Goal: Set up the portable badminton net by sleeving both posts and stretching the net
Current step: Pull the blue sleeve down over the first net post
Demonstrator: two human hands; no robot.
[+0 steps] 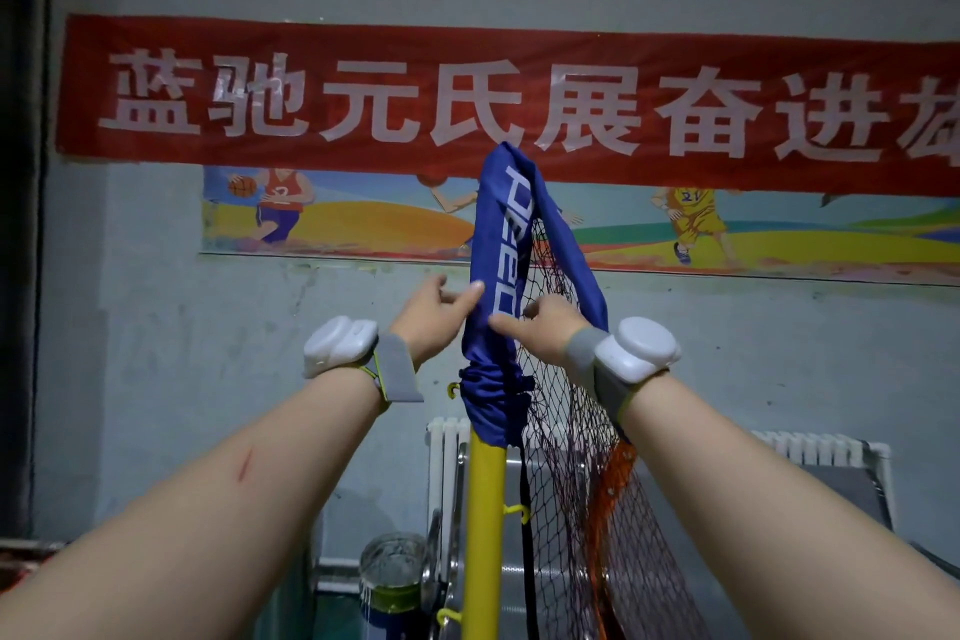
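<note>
A yellow post (484, 525) stands upright in the middle of the view. The net's blue sleeve (501, 244) with white lettering covers the post's top and is bunched up just above the bare yellow part. My left hand (436, 314) pinches the sleeve's left edge. My right hand (545, 325) grips the sleeve on its right side, where the dark mesh net (582, 494) with an orange edge hangs down to the right. Both wrists wear white devices on grey straps.
A blue wall stands close behind, with a red banner (363, 94) and a sports mural. A white radiator (447, 452) and metal chairs sit behind the post. A glass jar (392, 574) stands low, left of the post. Yellow hooks stick out of the post.
</note>
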